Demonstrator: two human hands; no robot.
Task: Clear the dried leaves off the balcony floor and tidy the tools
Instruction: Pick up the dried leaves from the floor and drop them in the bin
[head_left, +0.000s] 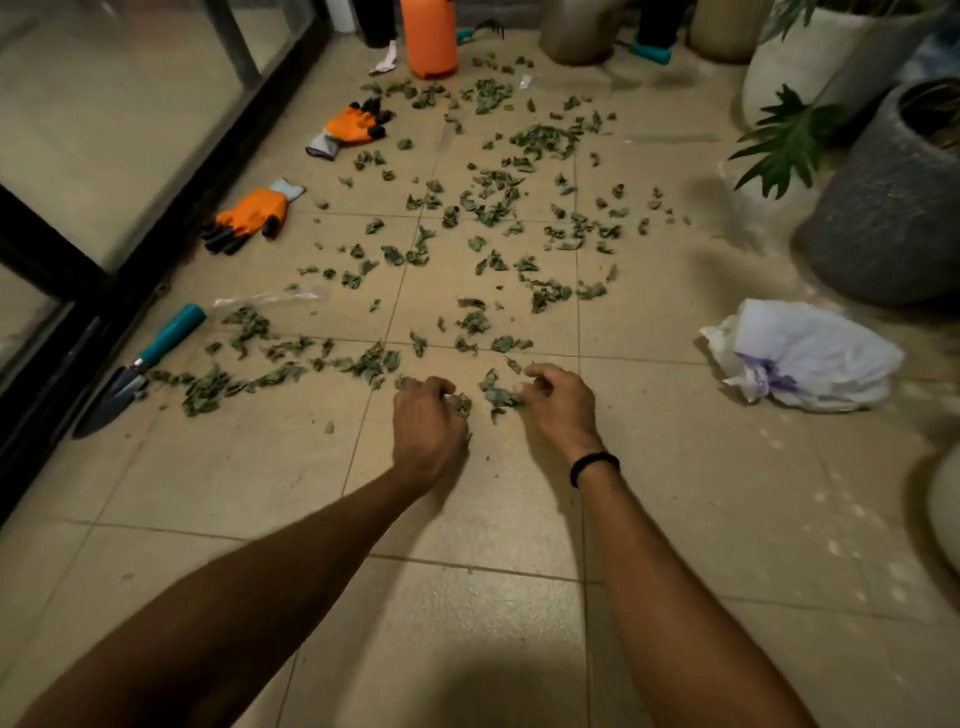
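Now clamped on clumps of dried leaves (498, 397) with left grip (428, 421) and right grip (558, 405); closest to the white bag (810, 353) by the right grip.

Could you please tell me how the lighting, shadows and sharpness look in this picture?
Head view: dim, warm light; a soft shadow darkens the floor at the bottom edge; wide-angle distortion bows its tile lines; the grey pot is blurred at the right, while the dried leaves are fairly sharp.
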